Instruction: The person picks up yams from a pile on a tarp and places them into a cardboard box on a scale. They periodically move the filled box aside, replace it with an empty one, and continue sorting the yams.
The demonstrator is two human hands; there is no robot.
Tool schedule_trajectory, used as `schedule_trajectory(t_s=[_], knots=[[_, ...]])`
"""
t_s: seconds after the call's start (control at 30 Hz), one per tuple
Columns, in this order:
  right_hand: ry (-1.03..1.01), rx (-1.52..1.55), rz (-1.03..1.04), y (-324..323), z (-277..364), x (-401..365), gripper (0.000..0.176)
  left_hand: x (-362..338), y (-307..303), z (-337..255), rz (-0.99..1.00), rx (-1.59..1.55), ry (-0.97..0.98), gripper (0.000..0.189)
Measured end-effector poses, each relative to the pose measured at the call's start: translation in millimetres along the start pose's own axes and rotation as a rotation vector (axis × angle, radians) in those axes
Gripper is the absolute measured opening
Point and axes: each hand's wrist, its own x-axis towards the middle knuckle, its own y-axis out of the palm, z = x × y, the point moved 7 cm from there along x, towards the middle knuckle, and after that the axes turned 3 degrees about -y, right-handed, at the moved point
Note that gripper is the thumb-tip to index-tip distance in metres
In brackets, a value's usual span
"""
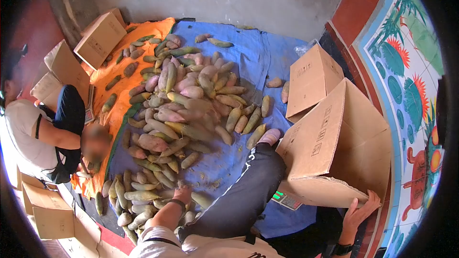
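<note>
My left hand reaches down onto the near edge of a big heap of long green and pinkish root vegetables that look like radishes. A green one lies right beside it; the back of the hand hides the fingers' grip, so I cannot tell whether they hold one. At the right, my right hand grips the lower flap edge of a large open cardboard box, thumb and fingers on either side. The box is tilted, its opening facing right. A digital scale with green digits shows beneath its near side.
Another person squats at the left by a second scale. Cardboard boxes stand behind them and at lower left. Another box stands beyond mine. Blue and orange sheets cover the floor, with walls at back and right.
</note>
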Motion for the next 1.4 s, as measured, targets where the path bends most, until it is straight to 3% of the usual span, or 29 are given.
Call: schedule_trajectory(t_s=[0.1,0.17,0.3,0.4,0.6,0.67,0.9,1.07,1.17,1.23,1.27,1.33,1.4], knots=[[0.01,0.009,-0.011,3.6,-5.2,-2.5,0.045,7.9,15.8,0.9,0.057,0.03,0.0,0.057],[0.026,0.001,0.007,3.4,-5.3,-1.0,0.046,8.1,11.8,-2.2,-0.06,0.039,-0.005,0.049],[0.068,-0.014,0.036,2.6,-5.6,-0.3,0.047,20.9,24.8,-2.9,-0.045,0.028,-0.032,0.047],[0.088,-0.024,0.047,2.4,-6.5,-1.8,0.044,27.3,31.0,-2.1,0.016,0.214,-0.029,0.062],[0.115,0.015,0.062,1.3,-7.7,-0.9,0.046,26.2,30.8,4.0,0.032,0.328,-0.007,0.047],[0.118,0.009,0.072,0.0,-5.6,0.6,0.046,28.6,31.0,7.6,-0.075,0.327,-0.026,0.039],[0.079,-0.064,0.029,-3.9,4.5,6.9,0.047,30.9,32.3,2.4,-0.005,0.336,-0.026,0.037],[0.103,-0.029,0.041,-3.1,3.2,6.0,0.046,30.6,37.9,-9.5,0.072,0.364,0.065,0.041],[0.096,-0.024,0.05,-1.0,-2.9,2.2,0.047,10.7,9.6,-30.2,0.051,0.404,0.133,0.044],[0.079,-0.021,0.052,1.4,-2.9,1.2,0.047,7.0,11.1,-33.0,0.236,0.352,0.168,0.042],[0.07,-0.012,0.047,0.1,-0.3,3.2,0.047,3.6,6.2,-34.2,0.234,0.356,0.164,0.042],[0.064,0.001,0.042,-1.2,1.1,4.0,0.047,-5.6,-4.5,-51.1,0.138,0.374,0.339,0.039],[0.042,-0.022,0.053,-0.8,2.0,3.4,0.047,-7.6,-3.5,-60.5,0.173,0.351,0.328,0.037]])
